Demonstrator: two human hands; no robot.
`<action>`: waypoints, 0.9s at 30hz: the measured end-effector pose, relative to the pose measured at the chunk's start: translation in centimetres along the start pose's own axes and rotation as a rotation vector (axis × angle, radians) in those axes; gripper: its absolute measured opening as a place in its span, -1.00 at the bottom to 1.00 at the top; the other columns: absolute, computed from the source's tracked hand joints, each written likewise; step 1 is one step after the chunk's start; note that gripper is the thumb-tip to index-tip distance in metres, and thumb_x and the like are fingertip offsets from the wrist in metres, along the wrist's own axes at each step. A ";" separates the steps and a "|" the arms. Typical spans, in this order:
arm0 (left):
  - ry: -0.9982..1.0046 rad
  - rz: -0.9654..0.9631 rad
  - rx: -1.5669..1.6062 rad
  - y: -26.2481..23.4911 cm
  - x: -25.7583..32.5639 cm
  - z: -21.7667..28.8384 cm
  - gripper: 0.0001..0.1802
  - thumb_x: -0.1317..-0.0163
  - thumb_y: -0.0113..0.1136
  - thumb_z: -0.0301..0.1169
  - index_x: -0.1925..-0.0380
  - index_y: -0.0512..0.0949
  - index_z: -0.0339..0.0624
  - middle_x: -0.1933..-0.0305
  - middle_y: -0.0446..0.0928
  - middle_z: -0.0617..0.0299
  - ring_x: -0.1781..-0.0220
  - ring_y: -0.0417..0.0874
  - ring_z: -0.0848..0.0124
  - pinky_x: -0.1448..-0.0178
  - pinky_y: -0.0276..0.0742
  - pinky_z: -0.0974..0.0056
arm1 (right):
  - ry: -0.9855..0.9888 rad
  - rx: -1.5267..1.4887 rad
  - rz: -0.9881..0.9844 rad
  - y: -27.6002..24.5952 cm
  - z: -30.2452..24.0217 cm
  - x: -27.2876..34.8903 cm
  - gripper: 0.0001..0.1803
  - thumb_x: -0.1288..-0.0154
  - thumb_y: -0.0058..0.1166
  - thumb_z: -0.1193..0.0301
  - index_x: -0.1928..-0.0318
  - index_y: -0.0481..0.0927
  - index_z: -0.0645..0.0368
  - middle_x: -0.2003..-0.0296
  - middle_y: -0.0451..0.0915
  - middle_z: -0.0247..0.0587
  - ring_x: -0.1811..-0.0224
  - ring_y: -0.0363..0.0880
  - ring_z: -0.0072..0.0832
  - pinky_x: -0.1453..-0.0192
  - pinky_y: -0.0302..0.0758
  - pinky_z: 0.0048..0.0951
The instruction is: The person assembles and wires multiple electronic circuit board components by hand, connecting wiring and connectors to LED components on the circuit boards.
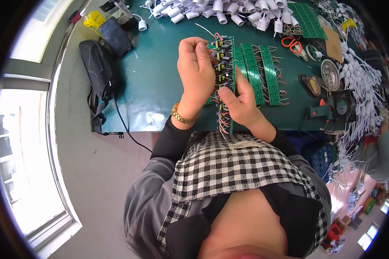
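A long green circuit board strip (233,56), lined with small yellow, black and purple components and red and white wires, is held upright over the table edge in front of me. My left hand (195,71) lies along its left side with fingers curled; their tips are partly hidden. Gripping the strip lower on its right side, my right hand (242,101) has the thumb across the components and the fingers partly behind. Just right of the hands, more green board strips (270,75) lie on the table, with thin red and white wires along their edges.
White lamp sockets (220,6) are heaped at the far edge of the green table (155,86). Orange-handled scissors (292,44), a tape roll (314,52) and bundled white wires (361,86) lie to the right. A black bag (96,64) and a yellow bottle (94,20) are at left.
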State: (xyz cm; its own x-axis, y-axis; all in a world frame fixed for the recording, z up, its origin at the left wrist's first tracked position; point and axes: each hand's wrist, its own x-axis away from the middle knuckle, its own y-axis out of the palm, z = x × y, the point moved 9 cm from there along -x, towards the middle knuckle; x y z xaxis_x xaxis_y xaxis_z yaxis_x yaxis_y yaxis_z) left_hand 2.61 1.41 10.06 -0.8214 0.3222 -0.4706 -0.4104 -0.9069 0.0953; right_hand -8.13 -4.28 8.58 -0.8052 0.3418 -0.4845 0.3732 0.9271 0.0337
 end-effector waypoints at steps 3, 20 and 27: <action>-0.204 -0.002 0.270 0.3 0.6 -1.7 -0.91 -0.38 -0.11 -0.44 0.29 0.35 -0.23 0.51 0.38 0.32 0.55 0.35 0.64 0.50 0.32 0.52 | 0.049 -0.125 0.055 0.0 0.5 0.8 -0.60 -0.43 -0.22 0.34 -0.15 0.30 0.37 0.04 0.45 -0.20 0.06 0.41 -0.55 -0.06 0.33 -0.52; -0.245 -0.157 0.252 3.1 3.1 -1.6 -0.82 -0.35 -0.06 -0.45 0.10 0.25 -0.21 0.48 0.39 0.34 0.58 0.34 0.68 0.56 0.26 0.58 | 0.247 -0.382 0.339 -3.8 2.6 1.7 -0.67 -0.40 -0.14 0.26 -0.02 0.35 0.24 0.32 0.53 -0.22 0.48 0.52 -0.60 0.48 0.48 -0.59; -0.086 0.206 0.223 -4.9 -1.9 -4.3 -0.68 -0.33 -0.03 -0.46 -0.03 0.19 -0.25 0.43 0.40 0.27 0.50 0.38 0.60 0.44 0.33 0.52 | 0.221 -0.335 0.389 -5.6 1.5 2.2 -0.68 -0.45 -0.28 0.21 0.14 0.37 0.24 0.49 0.53 -0.16 0.59 0.49 -0.52 0.51 0.45 -0.55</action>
State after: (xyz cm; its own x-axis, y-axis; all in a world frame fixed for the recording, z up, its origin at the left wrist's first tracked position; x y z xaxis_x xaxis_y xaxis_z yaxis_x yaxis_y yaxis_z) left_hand 7.87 4.08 6.67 -0.9228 0.1683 -0.3465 -0.3008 -0.8768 0.3752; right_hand -11.31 -8.98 5.96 -0.7284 0.6589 -0.1877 0.5240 0.7123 0.4670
